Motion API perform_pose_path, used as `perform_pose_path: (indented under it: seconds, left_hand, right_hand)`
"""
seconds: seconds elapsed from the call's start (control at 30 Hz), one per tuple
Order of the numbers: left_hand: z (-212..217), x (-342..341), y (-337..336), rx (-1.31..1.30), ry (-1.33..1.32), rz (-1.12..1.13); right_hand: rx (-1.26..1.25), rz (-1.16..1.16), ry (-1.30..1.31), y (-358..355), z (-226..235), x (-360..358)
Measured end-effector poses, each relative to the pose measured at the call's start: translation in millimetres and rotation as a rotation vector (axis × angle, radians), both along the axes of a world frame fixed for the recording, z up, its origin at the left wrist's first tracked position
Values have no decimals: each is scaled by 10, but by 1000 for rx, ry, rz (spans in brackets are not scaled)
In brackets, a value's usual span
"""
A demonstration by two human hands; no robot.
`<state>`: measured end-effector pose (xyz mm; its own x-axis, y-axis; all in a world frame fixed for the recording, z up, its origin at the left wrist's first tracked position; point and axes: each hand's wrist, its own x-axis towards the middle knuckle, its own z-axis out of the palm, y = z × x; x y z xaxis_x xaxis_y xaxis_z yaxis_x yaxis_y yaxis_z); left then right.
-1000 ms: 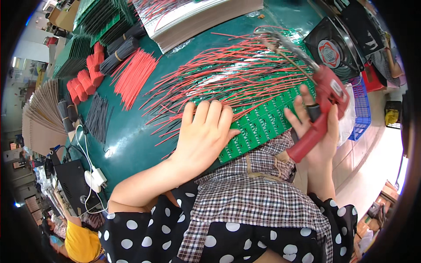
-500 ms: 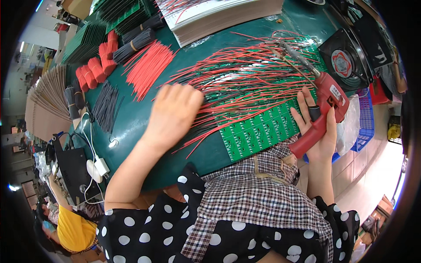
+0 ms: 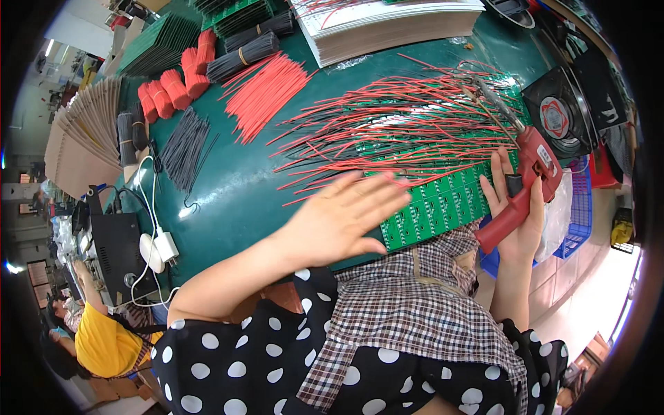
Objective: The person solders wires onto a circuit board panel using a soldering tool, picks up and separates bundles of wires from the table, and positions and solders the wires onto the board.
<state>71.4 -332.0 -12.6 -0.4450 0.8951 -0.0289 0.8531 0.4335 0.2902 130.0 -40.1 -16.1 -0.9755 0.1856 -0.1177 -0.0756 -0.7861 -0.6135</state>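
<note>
Hands sit at the near edge of a dark green tabletop [image 3: 228,187]: the left hand [image 3: 342,221] is released, fingers spread flat and blurred, hovering over the tabletop at about seven o'clock from the green circuit-board panel [image 3: 443,204], its fingertips near the ends of the red and black wires [image 3: 408,124] that fan out across that panel. The right hand [image 3: 519,207] is clenched around the grip of a red soldering gun [image 3: 529,176], which stands at three o'clock from the panel, its metal tip pointing toward eleven o'clock into the wire ends. At twelve o'clock from the left hand lies a loose sheaf of red cut wires [image 3: 266,93]; at ten o'clock from it is a bunch of thin black wires [image 3: 183,145], and farther out small red bundles [image 3: 176,83] and a tied black bundle [image 3: 242,55]. A stack of pale boards [image 3: 394,28] lies at the far edge, a square black fan [image 3: 560,117] at two o'clock from the soldering gun, and a blue basket [image 3: 577,207] just right of the right hand. White plugs [image 3: 158,247] lie at nine o'clock from the left hand.
</note>
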Motion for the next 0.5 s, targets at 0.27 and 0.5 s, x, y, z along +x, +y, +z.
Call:
perform_pose_path:
  seconds: [0.27, 0.5]
  left_hand:
    - [295, -167, -561, -195, 178, 700]
    - [284, 224, 447, 121, -34, -16]
  right_hand:
    - [-87, -20, 21, 49, -42, 1]
    - [-192, -83, 67, 81, -32, -9]
